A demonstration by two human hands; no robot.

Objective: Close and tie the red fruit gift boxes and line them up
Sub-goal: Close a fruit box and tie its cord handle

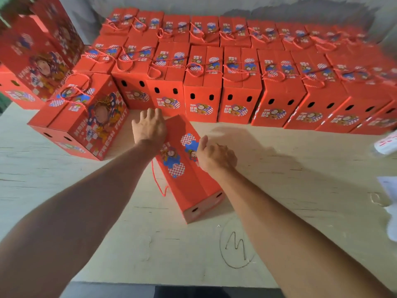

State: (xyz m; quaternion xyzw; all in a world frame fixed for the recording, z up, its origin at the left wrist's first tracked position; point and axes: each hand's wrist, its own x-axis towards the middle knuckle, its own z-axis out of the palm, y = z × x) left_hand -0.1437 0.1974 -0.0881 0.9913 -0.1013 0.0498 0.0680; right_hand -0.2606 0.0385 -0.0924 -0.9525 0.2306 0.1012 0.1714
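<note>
A red fruit gift box (189, 181) stands on the pale wooden table (107, 233) in front of me, turned at an angle, its top flaps shut. My left hand (150, 127) rests on its far end with fingers spread over the edge. My right hand (214, 157) lies on the box's right edge, fingers curled; I cannot tell whether it holds anything. A red cord (158, 183) hangs loose down the box's left side. Rows of tied red boxes (202, 87) stand lined up behind it.
Another tied box (83, 117) sits askew at the left, with taller stacked boxes (36, 54) behind it. White paper items (386, 145) lie at the table's right edge. A pen scribble (236, 244) marks the table near me.
</note>
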